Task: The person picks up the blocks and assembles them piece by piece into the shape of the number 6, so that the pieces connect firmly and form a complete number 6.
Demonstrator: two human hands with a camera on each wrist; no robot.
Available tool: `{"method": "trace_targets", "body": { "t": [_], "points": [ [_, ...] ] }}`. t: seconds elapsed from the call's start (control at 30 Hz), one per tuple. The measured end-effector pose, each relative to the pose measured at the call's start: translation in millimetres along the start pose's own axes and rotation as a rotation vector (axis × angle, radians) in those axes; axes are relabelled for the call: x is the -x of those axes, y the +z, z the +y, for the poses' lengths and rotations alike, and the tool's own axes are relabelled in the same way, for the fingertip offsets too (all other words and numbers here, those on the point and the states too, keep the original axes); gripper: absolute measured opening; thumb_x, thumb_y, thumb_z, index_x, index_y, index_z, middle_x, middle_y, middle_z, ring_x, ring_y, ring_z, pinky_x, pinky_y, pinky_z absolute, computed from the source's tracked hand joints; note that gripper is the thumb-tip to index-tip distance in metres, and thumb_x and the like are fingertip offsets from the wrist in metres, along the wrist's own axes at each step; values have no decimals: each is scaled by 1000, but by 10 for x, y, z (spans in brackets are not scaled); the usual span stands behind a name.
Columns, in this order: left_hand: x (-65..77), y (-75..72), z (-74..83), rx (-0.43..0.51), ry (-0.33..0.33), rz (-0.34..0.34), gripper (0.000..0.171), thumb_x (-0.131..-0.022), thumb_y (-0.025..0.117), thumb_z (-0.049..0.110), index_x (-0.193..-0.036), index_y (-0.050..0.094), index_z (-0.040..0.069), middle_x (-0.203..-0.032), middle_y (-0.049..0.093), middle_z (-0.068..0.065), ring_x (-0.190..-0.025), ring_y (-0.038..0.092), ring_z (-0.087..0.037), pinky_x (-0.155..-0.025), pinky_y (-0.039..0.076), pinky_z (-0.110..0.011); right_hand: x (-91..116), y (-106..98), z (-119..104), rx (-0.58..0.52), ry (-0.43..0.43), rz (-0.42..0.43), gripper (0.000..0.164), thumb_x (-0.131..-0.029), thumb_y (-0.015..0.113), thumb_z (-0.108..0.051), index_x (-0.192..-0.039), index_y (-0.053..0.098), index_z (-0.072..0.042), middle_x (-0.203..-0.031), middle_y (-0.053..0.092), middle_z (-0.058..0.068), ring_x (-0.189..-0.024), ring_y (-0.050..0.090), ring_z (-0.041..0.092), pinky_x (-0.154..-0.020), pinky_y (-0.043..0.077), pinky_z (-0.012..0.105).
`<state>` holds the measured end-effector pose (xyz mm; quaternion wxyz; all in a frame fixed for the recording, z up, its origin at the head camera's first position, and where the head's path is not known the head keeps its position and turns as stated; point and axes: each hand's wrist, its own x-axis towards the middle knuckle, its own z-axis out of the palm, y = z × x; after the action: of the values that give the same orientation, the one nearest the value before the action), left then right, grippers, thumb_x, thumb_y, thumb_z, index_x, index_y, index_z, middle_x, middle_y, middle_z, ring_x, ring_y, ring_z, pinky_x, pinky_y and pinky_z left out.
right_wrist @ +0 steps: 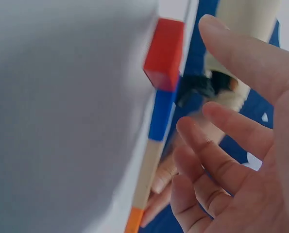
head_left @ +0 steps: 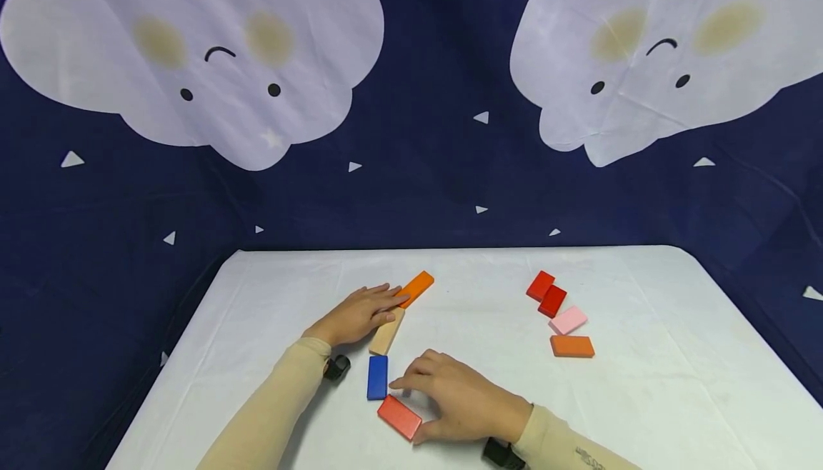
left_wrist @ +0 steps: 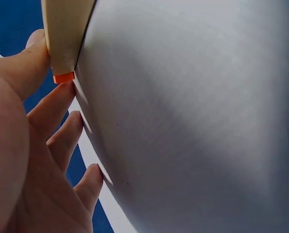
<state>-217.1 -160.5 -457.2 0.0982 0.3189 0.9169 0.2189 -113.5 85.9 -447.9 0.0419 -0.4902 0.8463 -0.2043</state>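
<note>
Four-sided blocks form a bent row on the table: an orange block point(head_left: 416, 288), a plain wooden block point(head_left: 387, 333), a blue block point(head_left: 377, 378) and a red block point(head_left: 399, 417). My left hand point(head_left: 360, 315) lies at the upper end, fingers extended, touching the orange block, its thumb by the wooden one. In the left wrist view the wooden block point(left_wrist: 64, 39) stands beside the thumb. Beside the red block, my right hand point(head_left: 466, 398) has its thumb and fingers spread. The right wrist view shows the red block point(right_wrist: 164, 51) outside its grasp.
To the right on the white table point(head_left: 656, 398) lie two small red blocks point(head_left: 541, 285), a pink block point(head_left: 569, 321) and another orange block point(head_left: 572, 346). A dark blue cloth point(head_left: 437, 191) with cloud prints hangs behind the table's far edge.
</note>
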Motion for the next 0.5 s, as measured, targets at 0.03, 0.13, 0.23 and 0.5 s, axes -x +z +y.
{"method": "trace_targets", "body": {
  "t": [0.03, 0.13, 0.23, 0.5],
  "points": [
    [0, -3, 1, 1, -1, 1, 49, -106, 51, 32, -153, 46, 19, -158, 40, -8, -149, 30, -32, -119, 19, -60, 8, -26, 6, -9, 9, 14, 63, -81, 82, -50, -134, 64, -21, -120, 62, -11, -112, 52, 6, -98, 47, 27],
    [-5, -7, 4, 1, -6, -6, 49, -106, 51, 32, -153, 46, 19, -158, 40, -7, -149, 29, -32, -120, 18, -60, 34, -100, 27, -56, 39, 49, 62, -82, 82, -48, -134, 64, -20, -121, 62, -9, -111, 52, 6, -98, 47, 28],
    [-8, -6, 1, -4, -10, -7, 50, -106, 51, 33, -153, 45, 19, -158, 40, -7, -149, 29, -32, -119, 18, -60, 63, -158, 53, -104, 67, 71, 60, -82, 83, -44, -134, 64, -20, -122, 63, -9, -110, 52, 5, -97, 48, 27],
    [-6, 1, 3, -7, -23, -4, 49, -106, 51, 33, -153, 46, 20, -158, 40, -7, -149, 30, -31, -120, 18, -59, 234, -264, 164, -217, 179, 104, 58, -82, 84, -37, -134, 64, -20, -124, 63, -10, -113, 55, 9, -98, 49, 31]
  ]
}}
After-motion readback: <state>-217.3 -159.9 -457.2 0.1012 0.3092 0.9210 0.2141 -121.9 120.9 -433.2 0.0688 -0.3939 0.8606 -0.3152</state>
